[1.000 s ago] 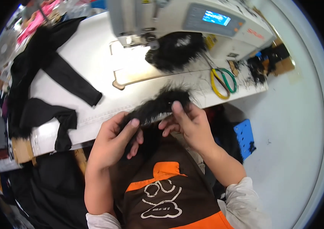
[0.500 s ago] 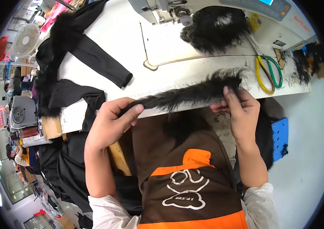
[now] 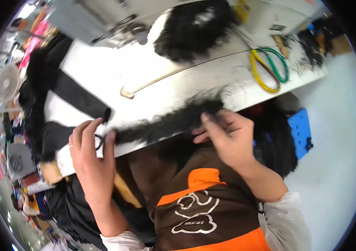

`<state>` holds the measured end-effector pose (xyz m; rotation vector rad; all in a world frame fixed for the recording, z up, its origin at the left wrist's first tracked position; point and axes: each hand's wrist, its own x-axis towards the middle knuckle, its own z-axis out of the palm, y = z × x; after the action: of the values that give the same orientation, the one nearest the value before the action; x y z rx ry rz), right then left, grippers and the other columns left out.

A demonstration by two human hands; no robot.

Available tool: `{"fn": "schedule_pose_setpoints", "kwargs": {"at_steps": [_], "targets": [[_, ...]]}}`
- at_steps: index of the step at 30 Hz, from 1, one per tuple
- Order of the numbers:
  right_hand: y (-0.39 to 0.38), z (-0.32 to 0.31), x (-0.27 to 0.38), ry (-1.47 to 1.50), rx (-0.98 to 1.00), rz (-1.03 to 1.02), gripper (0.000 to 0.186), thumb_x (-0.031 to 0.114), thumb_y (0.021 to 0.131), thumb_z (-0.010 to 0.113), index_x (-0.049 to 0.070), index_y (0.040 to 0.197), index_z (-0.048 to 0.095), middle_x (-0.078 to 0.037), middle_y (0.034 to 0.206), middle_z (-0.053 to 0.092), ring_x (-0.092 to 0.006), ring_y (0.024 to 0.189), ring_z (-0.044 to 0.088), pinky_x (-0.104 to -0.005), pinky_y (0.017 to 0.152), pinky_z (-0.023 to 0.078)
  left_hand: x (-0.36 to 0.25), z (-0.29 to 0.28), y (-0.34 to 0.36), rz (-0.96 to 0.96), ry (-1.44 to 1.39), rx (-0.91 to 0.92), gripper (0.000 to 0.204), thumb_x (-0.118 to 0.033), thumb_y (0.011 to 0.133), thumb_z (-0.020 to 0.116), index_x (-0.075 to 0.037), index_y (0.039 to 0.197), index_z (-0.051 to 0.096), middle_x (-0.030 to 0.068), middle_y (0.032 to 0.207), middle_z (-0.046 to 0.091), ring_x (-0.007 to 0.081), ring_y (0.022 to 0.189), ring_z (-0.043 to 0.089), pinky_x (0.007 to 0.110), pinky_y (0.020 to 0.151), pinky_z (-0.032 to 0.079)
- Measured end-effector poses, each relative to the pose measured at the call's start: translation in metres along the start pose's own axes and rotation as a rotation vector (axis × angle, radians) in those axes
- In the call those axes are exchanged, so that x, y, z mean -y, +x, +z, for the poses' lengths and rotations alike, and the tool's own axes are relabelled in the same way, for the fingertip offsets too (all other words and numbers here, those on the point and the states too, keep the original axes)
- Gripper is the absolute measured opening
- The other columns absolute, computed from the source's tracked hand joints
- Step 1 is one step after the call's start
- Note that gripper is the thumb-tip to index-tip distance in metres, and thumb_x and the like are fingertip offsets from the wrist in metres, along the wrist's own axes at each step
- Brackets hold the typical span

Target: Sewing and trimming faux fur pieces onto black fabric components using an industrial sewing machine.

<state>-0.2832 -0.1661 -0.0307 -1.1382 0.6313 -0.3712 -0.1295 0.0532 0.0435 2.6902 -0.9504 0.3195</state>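
A strip of black fur (image 3: 165, 124) lies stretched along the front edge of the white sewing table (image 3: 174, 90). My right hand (image 3: 232, 136) pinches its right end between thumb and fingers. At the other end is my left hand (image 3: 92, 161), fingers and thumb spread apart, with the thumb close to the strip's tip. A small dark loop shows between that thumb and the fingers; whether it belongs to the strip cannot be told. Behind the left hand lies a black garment (image 3: 75, 94) with fur trim, one sleeve end near my fingertips.
A sewing machine (image 3: 138, 31) stands at the back, with a black fur piece (image 3: 197, 31) beside it. Scissors (image 3: 266, 69) with yellow and green handles lie at the right, near fur scraps (image 3: 312, 50). Below the table's right side are more black fur (image 3: 276, 138) and a blue panel (image 3: 299, 131).
My left hand has let go of the strip's left end and spread its fingers. The right hand still pinches the other end. The whole view has shifted and tilted.
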Motion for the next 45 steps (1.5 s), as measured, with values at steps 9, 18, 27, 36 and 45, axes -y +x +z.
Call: {"fn": "schedule_pose_setpoints", "kwargs": {"at_steps": [9,18,27,36,45], "targets": [[-0.013,-0.017,-0.001,-0.212,0.076,-0.135,0.018,0.003,0.102,0.072,-0.012,0.11,0.068,-0.015,0.091,0.079,-0.017,0.079,0.078,-0.0275,0.07,0.064,-0.086,0.085,0.015,0.476,-0.495,0.093,0.045,0.006,0.079,0.074,-0.004,0.123,0.075,0.0108,0.109,0.067,0.0304,0.098,0.062,0.041,0.087,0.05],[-0.013,-0.047,-0.007,-0.541,0.022,-0.28,0.055,-0.002,0.098,0.073,-0.005,0.15,0.056,-0.014,0.089,0.08,-0.0155,0.073,0.077,-0.027,0.068,0.062,-0.098,0.087,0.02,0.384,-0.465,0.117,0.039,0.003,0.077,0.081,-0.004,0.116,0.078,0.0086,0.101,0.065,0.0282,0.088,0.059,0.039,0.078,0.048],[-0.003,-0.039,-0.014,-0.822,0.069,-0.651,0.072,0.016,0.096,0.077,-0.008,0.156,0.046,-0.011,0.086,0.077,-0.0205,0.06,0.072,-0.0338,0.054,0.056,-0.103,0.093,0.027,0.356,-0.56,0.082,0.03,0.001,0.076,0.085,-0.004,0.104,0.077,0.009,0.094,0.067,0.0269,0.083,0.062,0.039,0.075,0.045],[-0.005,-0.035,-0.01,-0.914,0.15,-0.684,0.075,0.019,0.092,0.081,-0.011,0.153,0.049,-0.012,0.089,0.072,-0.0187,0.057,0.068,-0.0319,0.052,0.055,-0.101,0.092,0.023,0.262,-0.529,0.111,0.031,0.004,0.076,0.084,-0.003,0.105,0.076,0.01,0.095,0.069,0.0272,0.082,0.063,0.036,0.074,0.049],[-0.002,-0.032,-0.016,-0.888,0.107,-0.68,0.073,0.021,0.093,0.079,-0.01,0.153,0.05,-0.004,0.068,0.065,-0.0167,0.054,0.066,-0.0309,0.05,0.053,-0.1,0.096,0.026,0.283,-0.524,0.094,0.032,0.006,0.075,0.083,-0.004,0.105,0.076,0.0103,0.094,0.069,0.0258,0.08,0.062,0.035,0.074,0.048]]}}
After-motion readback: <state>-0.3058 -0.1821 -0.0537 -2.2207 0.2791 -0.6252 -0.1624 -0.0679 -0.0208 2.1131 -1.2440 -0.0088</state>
